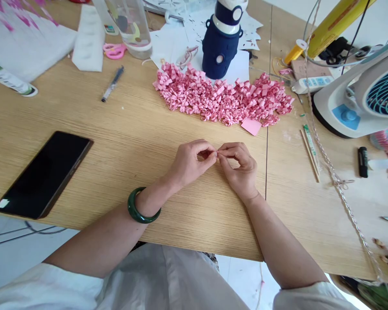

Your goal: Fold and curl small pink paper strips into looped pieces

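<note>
My left hand [190, 161] and my right hand [242, 170] meet fingertip to fingertip over the wooden table. Both are closed in a pinch on a tiny pink piece [217, 152], mostly hidden by the fingers, so its exact shape cannot be made out. Around the left wrist sits a dark green bangle [137, 210]. Beyond the hands lies a long heap of small pink curled and looped pieces [210, 100]. One flat pink square [251, 126] rests at the heap's near edge, closest to my right hand.
A phone [45, 172] lies at left, with a pen [112, 84] and pink scissors [114, 51] farther back. A dark blue bottle [221, 47] stands behind the heap. At right are a fan [358, 92], thin sticks [310, 153] and a twisted cord [342, 196].
</note>
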`<state>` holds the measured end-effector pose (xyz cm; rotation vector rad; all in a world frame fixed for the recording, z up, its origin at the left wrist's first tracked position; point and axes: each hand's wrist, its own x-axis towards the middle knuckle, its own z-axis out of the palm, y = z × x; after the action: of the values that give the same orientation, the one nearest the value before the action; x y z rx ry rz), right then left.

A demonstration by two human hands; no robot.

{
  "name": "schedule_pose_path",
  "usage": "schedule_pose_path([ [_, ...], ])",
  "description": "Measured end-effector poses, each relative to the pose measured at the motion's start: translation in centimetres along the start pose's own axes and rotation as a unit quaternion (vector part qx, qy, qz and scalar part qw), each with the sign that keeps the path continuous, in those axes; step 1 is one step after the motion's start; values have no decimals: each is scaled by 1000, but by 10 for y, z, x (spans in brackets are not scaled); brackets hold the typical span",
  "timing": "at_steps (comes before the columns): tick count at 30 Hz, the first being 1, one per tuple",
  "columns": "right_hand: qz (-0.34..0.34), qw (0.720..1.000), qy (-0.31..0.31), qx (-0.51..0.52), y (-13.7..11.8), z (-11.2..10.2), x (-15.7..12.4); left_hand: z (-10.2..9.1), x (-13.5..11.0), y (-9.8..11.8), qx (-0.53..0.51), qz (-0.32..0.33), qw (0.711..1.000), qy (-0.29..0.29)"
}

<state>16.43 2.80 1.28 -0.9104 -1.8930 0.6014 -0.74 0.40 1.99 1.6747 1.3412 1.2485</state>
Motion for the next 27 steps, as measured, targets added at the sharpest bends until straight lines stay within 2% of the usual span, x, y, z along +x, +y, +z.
schedule_pose_path([
  [3, -68, 996, 2, -60, 0, 0, 1, 1, 0, -2, -8, -1, 1000, 1],
  [8, -125, 988, 1, -89, 2, 0, 1, 2, 0, -3, -24, -10, 1000, 9],
  [13, -128, 986, -32, -105, 5, -3, 2, 1, 1, -2, -69, -44, 996, 18],
  [18, -131, 988, -22, -76, 4, -2, 2, -2, 3, -2, -99, -46, 994, 25],
  [21, -84, 996, -20, -26, 3, 0, 0, -3, 4, -4, -79, -29, 996, 29],
  [24, 31, 998, -6, 50, 4, 2, -3, -3, 4, -5, -66, -16, 997, 21],
  [27, 132, 984, 11, 116, 5, 4, -5, -2, 3, -5, -62, -4, 998, 7],
])
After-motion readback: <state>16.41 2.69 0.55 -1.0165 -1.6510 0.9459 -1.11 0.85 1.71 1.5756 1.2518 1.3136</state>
